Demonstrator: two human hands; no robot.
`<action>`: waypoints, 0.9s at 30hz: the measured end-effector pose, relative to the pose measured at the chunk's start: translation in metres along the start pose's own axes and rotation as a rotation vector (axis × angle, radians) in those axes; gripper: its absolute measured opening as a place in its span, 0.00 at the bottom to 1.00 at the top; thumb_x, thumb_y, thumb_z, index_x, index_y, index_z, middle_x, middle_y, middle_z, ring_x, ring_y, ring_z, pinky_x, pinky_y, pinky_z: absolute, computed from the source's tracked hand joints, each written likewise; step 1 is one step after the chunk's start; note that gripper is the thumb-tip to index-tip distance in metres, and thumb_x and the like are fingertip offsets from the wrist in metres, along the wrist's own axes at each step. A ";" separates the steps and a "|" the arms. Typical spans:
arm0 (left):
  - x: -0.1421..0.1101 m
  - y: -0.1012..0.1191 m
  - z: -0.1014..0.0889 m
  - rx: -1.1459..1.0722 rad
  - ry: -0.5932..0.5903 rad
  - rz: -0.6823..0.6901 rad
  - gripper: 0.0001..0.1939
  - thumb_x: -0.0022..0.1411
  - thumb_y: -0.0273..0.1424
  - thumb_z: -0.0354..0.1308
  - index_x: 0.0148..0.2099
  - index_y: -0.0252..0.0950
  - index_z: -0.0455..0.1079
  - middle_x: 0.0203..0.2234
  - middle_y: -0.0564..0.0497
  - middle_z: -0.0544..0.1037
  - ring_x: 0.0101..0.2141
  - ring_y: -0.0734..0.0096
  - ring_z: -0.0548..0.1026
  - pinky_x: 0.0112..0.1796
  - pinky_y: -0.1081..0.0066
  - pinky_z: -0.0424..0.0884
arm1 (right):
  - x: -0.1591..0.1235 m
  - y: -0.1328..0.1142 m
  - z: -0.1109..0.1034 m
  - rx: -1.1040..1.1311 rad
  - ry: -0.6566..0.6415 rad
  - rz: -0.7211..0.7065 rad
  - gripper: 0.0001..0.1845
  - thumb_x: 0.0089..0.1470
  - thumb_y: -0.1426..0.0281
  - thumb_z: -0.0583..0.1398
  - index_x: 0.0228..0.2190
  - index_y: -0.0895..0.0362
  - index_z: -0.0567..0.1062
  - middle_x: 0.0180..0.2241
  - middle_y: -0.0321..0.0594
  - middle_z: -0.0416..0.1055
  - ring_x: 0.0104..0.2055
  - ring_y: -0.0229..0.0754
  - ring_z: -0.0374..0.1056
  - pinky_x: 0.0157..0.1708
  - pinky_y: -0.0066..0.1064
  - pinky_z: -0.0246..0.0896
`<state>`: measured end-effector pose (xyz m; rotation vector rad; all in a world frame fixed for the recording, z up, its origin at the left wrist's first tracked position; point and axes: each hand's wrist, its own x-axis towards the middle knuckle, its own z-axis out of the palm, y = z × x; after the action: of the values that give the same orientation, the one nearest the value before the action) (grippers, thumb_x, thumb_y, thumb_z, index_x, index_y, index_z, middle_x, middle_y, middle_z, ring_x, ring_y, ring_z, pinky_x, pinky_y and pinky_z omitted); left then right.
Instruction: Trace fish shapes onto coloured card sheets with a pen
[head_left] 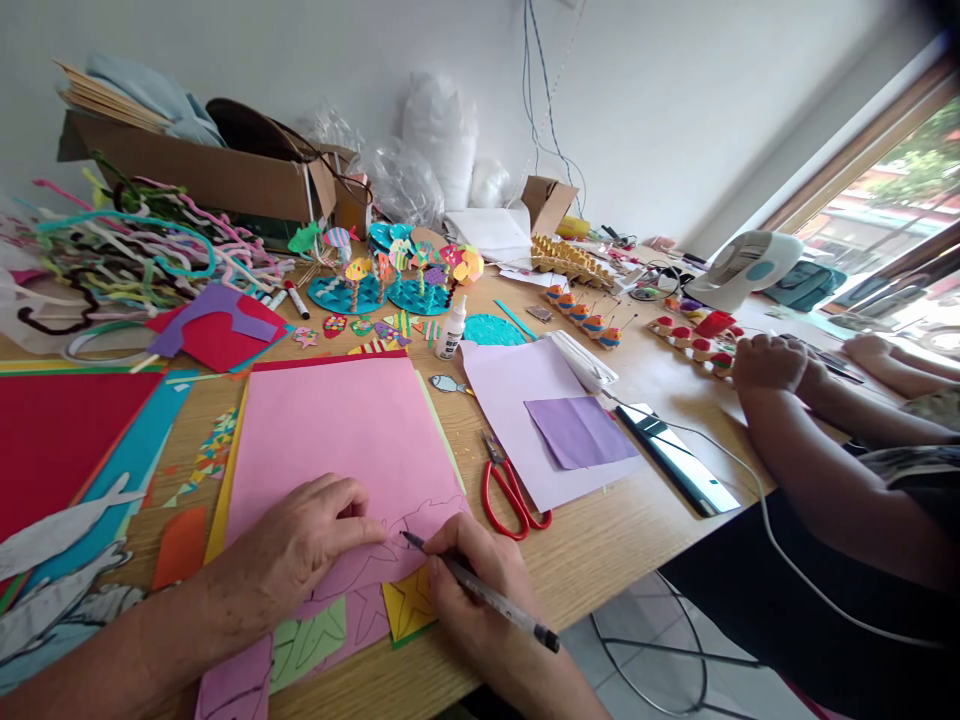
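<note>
My right hand (480, 570) grips a black pen (491, 592), its tip on the lower right of a pink sheet of paper (337, 420). Thin outlines, fish-like in shape, are drawn around the tip. My left hand (311, 535) lies on the same sheet with fingers loosely stretched, thumb and forefinger beside the lines. Under the pink sheet's lower edge, a green paper piece (311, 640) and a yellow paper piece (411, 606) show star-like drawn lines. Red-handled scissors (510, 495) rest right of the sheet.
Lilac paper (517, 400) with a purple piece (581, 432), a phone (679, 460) and a white cable (750, 490) lie to the right. Beyond stand a glue bottle (451, 328) and paper-fish crafts (420, 290). A co-worker's arms (795, 410) rest at the right; pipe cleaners (142, 245) pile at the left.
</note>
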<state>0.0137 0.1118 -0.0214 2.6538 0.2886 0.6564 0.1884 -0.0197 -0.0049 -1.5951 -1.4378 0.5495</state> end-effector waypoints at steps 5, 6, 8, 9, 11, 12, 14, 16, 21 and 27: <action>0.004 0.003 -0.004 0.014 -0.006 0.016 0.21 0.60 0.13 0.43 0.41 0.40 0.72 0.30 0.53 0.67 0.32 0.70 0.66 0.33 0.74 0.62 | -0.001 0.000 0.000 0.011 -0.011 0.002 0.08 0.44 0.80 0.52 0.25 0.56 0.68 0.18 0.28 0.62 0.18 0.30 0.55 0.18 0.20 0.46; 0.005 0.004 -0.006 0.018 -0.007 0.027 0.21 0.60 0.13 0.43 0.41 0.39 0.72 0.30 0.53 0.67 0.31 0.70 0.66 0.32 0.74 0.62 | -0.001 0.001 0.001 0.011 0.001 0.000 0.08 0.44 0.80 0.52 0.25 0.56 0.68 0.18 0.28 0.62 0.18 0.30 0.55 0.18 0.20 0.46; 0.006 0.005 -0.008 0.020 -0.012 0.039 0.21 0.61 0.14 0.43 0.41 0.39 0.72 0.29 0.52 0.67 0.31 0.70 0.67 0.32 0.74 0.63 | 0.000 0.001 0.001 0.011 0.008 -0.005 0.08 0.44 0.80 0.52 0.25 0.56 0.68 0.18 0.28 0.62 0.18 0.30 0.54 0.18 0.20 0.46; 0.006 0.005 -0.009 0.017 -0.011 0.040 0.21 0.61 0.14 0.43 0.41 0.39 0.73 0.29 0.52 0.67 0.31 0.70 0.67 0.32 0.74 0.63 | 0.001 0.001 0.000 0.010 -0.002 -0.005 0.08 0.44 0.80 0.52 0.25 0.56 0.68 0.18 0.28 0.62 0.18 0.30 0.54 0.18 0.20 0.46; 0.006 0.005 -0.009 0.007 -0.009 0.034 0.21 0.60 0.13 0.43 0.42 0.39 0.73 0.30 0.52 0.67 0.32 0.70 0.67 0.32 0.74 0.63 | 0.002 0.000 0.000 0.010 -0.017 -0.006 0.09 0.44 0.80 0.52 0.25 0.56 0.68 0.17 0.28 0.61 0.17 0.30 0.54 0.18 0.20 0.46; 0.006 0.004 -0.009 0.001 -0.007 0.031 0.22 0.60 0.13 0.43 0.42 0.39 0.73 0.30 0.52 0.67 0.32 0.70 0.67 0.32 0.74 0.63 | 0.002 0.000 0.000 0.008 -0.016 -0.003 0.09 0.43 0.80 0.52 0.25 0.56 0.68 0.17 0.28 0.61 0.17 0.30 0.54 0.18 0.20 0.46; 0.004 0.004 -0.007 -0.010 -0.011 0.026 0.22 0.59 0.13 0.43 0.42 0.39 0.72 0.30 0.52 0.67 0.32 0.70 0.67 0.32 0.73 0.62 | 0.002 -0.001 0.000 0.005 0.000 -0.001 0.08 0.43 0.80 0.52 0.24 0.56 0.68 0.17 0.28 0.62 0.17 0.30 0.55 0.18 0.20 0.47; 0.003 0.003 -0.005 -0.017 -0.017 0.014 0.21 0.60 0.13 0.43 0.42 0.39 0.72 0.30 0.52 0.67 0.32 0.70 0.66 0.33 0.73 0.62 | 0.002 -0.001 0.000 0.001 0.012 -0.004 0.08 0.44 0.80 0.52 0.24 0.56 0.68 0.18 0.29 0.63 0.18 0.30 0.55 0.18 0.20 0.47; 0.002 0.000 0.000 -0.008 0.005 -0.007 0.21 0.60 0.14 0.44 0.41 0.40 0.72 0.31 0.52 0.67 0.32 0.69 0.66 0.33 0.72 0.61 | 0.001 0.000 0.001 -0.002 0.000 -0.013 0.09 0.43 0.80 0.52 0.24 0.56 0.68 0.18 0.29 0.63 0.18 0.30 0.55 0.18 0.20 0.47; 0.004 0.003 -0.005 0.008 0.002 0.022 0.21 0.60 0.14 0.43 0.41 0.40 0.72 0.30 0.52 0.67 0.32 0.70 0.66 0.32 0.73 0.62 | 0.002 0.000 0.001 -0.007 -0.005 -0.016 0.09 0.43 0.80 0.51 0.25 0.56 0.68 0.18 0.28 0.62 0.17 0.30 0.55 0.18 0.20 0.47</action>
<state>0.0154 0.1118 -0.0148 2.6681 0.2642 0.6655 0.1881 -0.0181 -0.0046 -1.5875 -1.4564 0.5404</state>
